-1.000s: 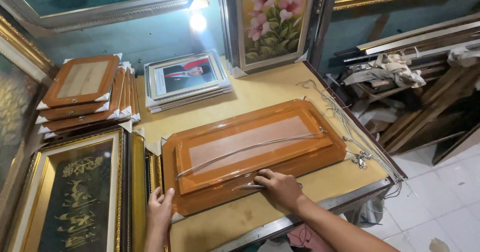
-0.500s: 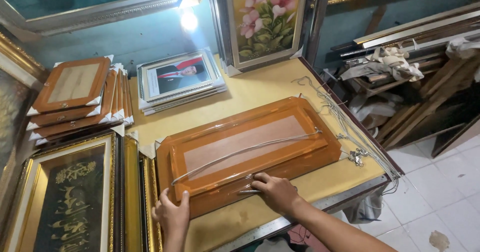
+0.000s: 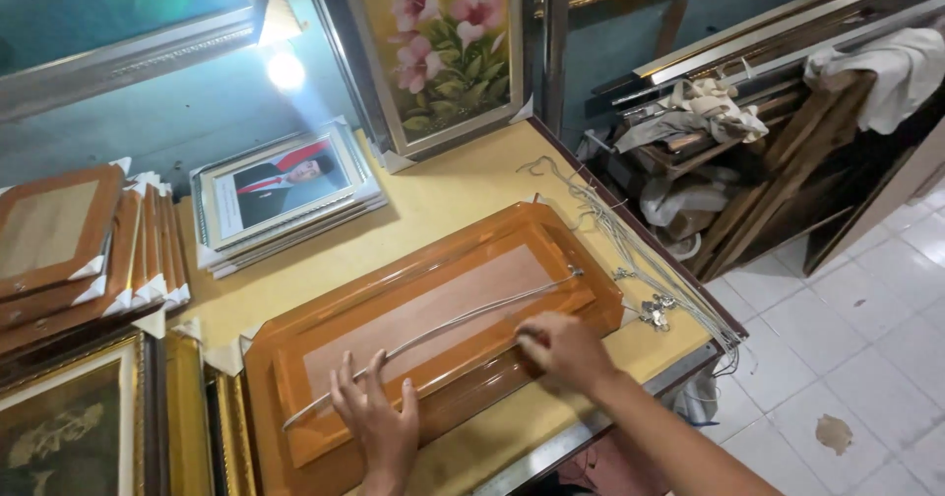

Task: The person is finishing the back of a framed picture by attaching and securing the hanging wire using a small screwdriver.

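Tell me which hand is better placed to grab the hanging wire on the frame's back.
Probably left: the left hand lies flat with fingers touching the wire; the right hand rests below it.

Open room: you have bare yellow table top (image 3: 463, 191) in the frame's middle, above the orange frame (image 3: 433, 329).
Left blocked: stacked frames (image 3: 89, 250) and portrait stack (image 3: 285, 196).
Right edge: wire bundle (image 3: 640, 260) crowds you.
Rear: flower painting (image 3: 438, 48) stands upright.

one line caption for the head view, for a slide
Both hands, left and right, press on an orange picture frame lying face down on a yellow table.
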